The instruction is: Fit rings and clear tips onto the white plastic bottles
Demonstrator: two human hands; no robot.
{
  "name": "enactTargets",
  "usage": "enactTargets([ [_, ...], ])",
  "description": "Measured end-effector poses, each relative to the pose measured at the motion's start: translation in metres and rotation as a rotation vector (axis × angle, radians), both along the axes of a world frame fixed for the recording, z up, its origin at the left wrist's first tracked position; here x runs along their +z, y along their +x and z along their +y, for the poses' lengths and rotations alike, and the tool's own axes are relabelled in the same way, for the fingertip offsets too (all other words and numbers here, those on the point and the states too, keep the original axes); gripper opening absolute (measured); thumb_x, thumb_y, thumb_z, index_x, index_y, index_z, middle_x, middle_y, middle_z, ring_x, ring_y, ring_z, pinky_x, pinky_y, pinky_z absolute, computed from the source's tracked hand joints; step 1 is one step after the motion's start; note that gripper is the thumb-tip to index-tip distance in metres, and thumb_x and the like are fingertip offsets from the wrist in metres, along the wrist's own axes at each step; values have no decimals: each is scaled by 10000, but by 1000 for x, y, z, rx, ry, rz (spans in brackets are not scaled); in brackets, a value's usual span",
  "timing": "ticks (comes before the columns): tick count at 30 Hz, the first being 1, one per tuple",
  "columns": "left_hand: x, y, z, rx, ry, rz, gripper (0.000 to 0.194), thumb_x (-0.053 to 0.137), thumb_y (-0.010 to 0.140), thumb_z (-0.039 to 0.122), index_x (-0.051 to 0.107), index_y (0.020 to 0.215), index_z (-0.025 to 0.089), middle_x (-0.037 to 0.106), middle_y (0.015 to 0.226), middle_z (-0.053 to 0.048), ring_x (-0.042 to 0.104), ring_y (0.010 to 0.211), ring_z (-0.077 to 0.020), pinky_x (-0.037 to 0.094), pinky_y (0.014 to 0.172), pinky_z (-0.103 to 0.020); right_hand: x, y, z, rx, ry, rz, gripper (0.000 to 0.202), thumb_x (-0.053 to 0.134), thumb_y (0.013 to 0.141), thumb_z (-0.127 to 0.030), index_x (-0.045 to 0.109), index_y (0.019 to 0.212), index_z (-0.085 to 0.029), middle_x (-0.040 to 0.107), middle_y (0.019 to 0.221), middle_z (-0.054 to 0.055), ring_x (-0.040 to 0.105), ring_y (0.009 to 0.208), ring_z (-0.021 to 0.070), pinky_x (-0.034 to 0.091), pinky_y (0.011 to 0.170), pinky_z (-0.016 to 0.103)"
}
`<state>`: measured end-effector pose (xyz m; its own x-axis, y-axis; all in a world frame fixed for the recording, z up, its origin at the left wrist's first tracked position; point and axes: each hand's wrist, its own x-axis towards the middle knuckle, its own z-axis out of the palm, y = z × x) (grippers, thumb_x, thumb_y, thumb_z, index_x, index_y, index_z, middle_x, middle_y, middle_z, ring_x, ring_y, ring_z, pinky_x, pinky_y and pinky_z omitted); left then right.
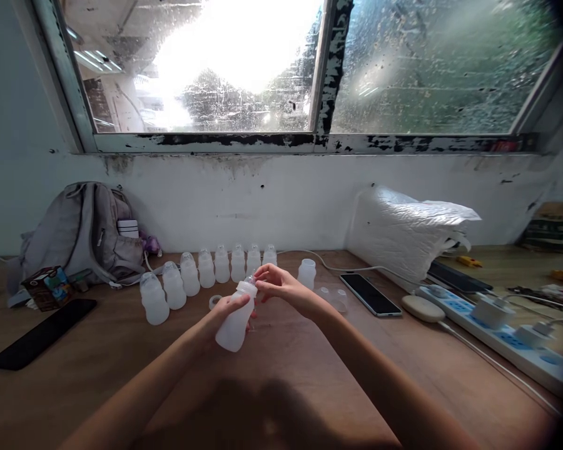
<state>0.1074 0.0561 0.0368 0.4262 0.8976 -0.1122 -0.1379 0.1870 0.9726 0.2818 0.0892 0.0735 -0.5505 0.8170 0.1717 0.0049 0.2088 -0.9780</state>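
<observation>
A frosted white bottle leans in my left hand, whose fingers wrap round its upper body. At its top, the fingers of my right hand are pinched on the clear teat above the white collar. Behind, a curved row of similar capped bottles stands upright. One bottle without a cap stands behind my right hand. A white ring lies on the table just behind my left hand. Clear caps lie to the right of my right wrist.
The wooden table meets a white wall. At left are a grey backpack, a small box and a black slab. At right are a phone, a white padded bag, a round pad and a power strip with cables.
</observation>
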Motion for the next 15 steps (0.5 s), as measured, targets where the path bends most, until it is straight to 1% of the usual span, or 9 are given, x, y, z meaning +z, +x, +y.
enactTargets([
  [3,-1,-2,0,-47,-79,-149,339,564,696,415,508,896,146,532,703,-12,485,511,-80,382,504,-216,0,-3,-3,92,-74,137,343,639,665,-349,520,937,-177,565,987,58,545,833,138,432,748,293],
  [5,-3,-3,-1,-97,-120,-237,314,561,692,384,507,889,144,509,675,0,477,511,-73,375,517,-213,-1,-4,-4,126,-110,190,361,654,654,-320,519,956,-178,557,1023,65,539,857,143,413,785,304],
  [8,-6,-4,-3,-216,-133,-295,350,587,642,371,501,893,144,492,644,3,472,515,-81,364,517,-220,-2,-5,-6,157,-145,207,411,659,648,-303,502,1013,-201,562,1016,63,542,777,127,415,741,297],
  [11,-8,-2,-7,-309,-122,-300,385,598,607,367,497,903,142,487,631,2,466,515,-86,355,511,-224,-2,-6,-9,220,-145,148,432,639,663,-325,513,1053,-188,584,918,54,522,685,111,407,675,279],
  [13,-7,1,-8,-285,-80,-249,366,584,623,371,501,896,143,493,634,0,461,511,-86,356,505,-227,-2,-7,-9,235,-114,95,391,613,682,-358,556,1007,-148,584,801,35,506,650,107,396,663,275],
  [15,-6,3,-6,-158,41,-108,329,596,635,347,516,878,141,512,653,-6,470,531,-93,362,507,-228,-4,-8,-8,180,-66,63,350,600,687,-383,592,924,-125,576,750,24,505,657,111,389,677,274],
])
